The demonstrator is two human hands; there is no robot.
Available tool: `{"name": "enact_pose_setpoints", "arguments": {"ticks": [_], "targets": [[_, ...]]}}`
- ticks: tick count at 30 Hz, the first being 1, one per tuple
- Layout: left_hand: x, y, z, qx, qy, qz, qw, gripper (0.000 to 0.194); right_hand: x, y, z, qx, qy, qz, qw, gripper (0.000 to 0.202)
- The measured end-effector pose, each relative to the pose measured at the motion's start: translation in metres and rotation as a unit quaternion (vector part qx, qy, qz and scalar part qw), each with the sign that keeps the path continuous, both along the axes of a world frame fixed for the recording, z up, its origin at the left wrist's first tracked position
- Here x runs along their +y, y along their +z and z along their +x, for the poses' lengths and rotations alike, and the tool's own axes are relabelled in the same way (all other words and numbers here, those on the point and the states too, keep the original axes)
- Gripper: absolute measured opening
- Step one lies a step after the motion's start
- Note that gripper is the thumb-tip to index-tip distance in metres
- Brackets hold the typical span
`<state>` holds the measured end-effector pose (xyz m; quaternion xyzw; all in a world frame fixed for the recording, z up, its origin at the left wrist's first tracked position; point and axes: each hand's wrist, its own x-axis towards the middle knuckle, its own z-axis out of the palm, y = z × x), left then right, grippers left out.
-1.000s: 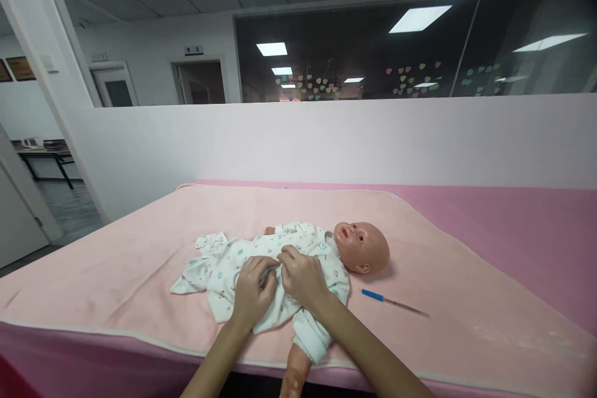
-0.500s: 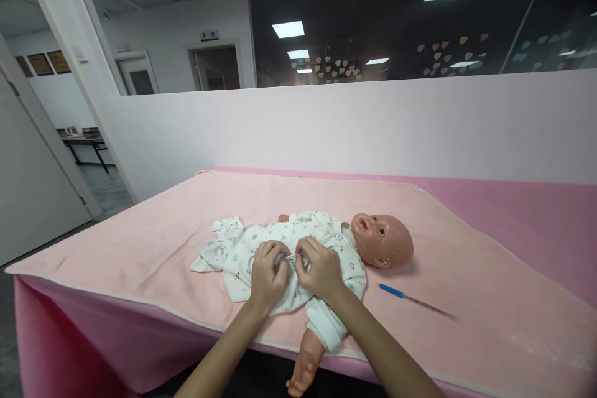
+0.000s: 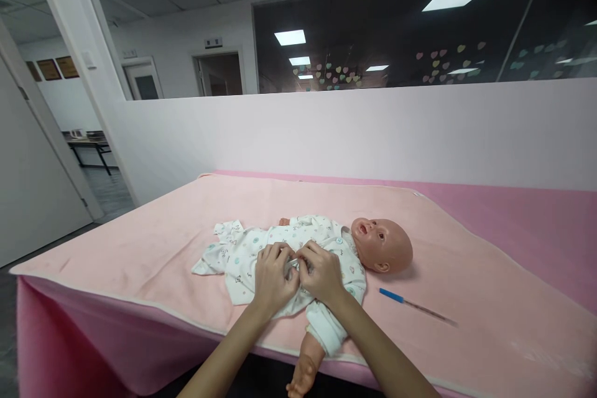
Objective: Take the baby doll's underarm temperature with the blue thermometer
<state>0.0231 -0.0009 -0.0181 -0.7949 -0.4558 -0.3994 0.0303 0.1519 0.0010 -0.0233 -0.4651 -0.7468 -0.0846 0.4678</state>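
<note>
A baby doll (image 3: 383, 245) lies on its back, its head to the right and one arm hanging over the near table edge. It wears a white patterned baby outfit (image 3: 242, 264). My left hand (image 3: 274, 277) and my right hand (image 3: 321, 270) meet over the doll's middle. Both have their fingers pinched on the outfit's fabric, thumbs close together. A small white strip of cloth, perhaps a tie, shows between them; the fingertips partly hide it. To the right of the doll lies a thin stick with a blue handle (image 3: 392, 295), apart from both hands.
A light pink blanket (image 3: 153, 217) covers the table over a darker pink cloth (image 3: 536, 211). The table's near edge runs below my forearms. Behind stands a white half wall (image 3: 349, 137) with glass above; a door (image 3: 37, 168) is at the left.
My left hand has shifted slightly right, bringing its thumb closer to my right hand. The view has tilted up a little. Doll and blue-handled stick stay in place.
</note>
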Motion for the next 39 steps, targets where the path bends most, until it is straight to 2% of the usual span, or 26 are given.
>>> {"name": "enact_pose_setpoints", "arguments": {"ticks": [6,20,32,34,36,39], "targets": [[0.003,-0.001,0.000,-0.010,0.010,-0.006,1.000,0.016,0.000,0.001,-0.001,-0.010,-0.018,0.003,1.000,0.017],[0.005,-0.003,-0.007,-0.123,-0.050,-0.053,0.990,0.013,0.002,-0.001,-0.002,0.008,-0.023,0.006,1.000,0.018],[0.005,-0.004,-0.005,-0.158,-0.049,-0.042,0.985,0.007,0.002,-0.001,-0.003,0.010,-0.042,0.017,0.999,0.020],[0.005,-0.005,-0.006,-0.158,-0.036,-0.020,0.987,0.004,0.003,-0.001,-0.002,0.018,-0.043,0.015,0.999,0.021],[0.005,-0.005,-0.008,-0.179,0.010,0.024,0.984,0.011,0.003,-0.001,-0.002,0.035,-0.047,0.014,0.998,0.021],[0.006,-0.006,-0.012,-0.280,0.103,0.101,0.949,0.010,0.004,-0.001,-0.003,0.056,-0.051,0.015,0.997,0.021]]}}
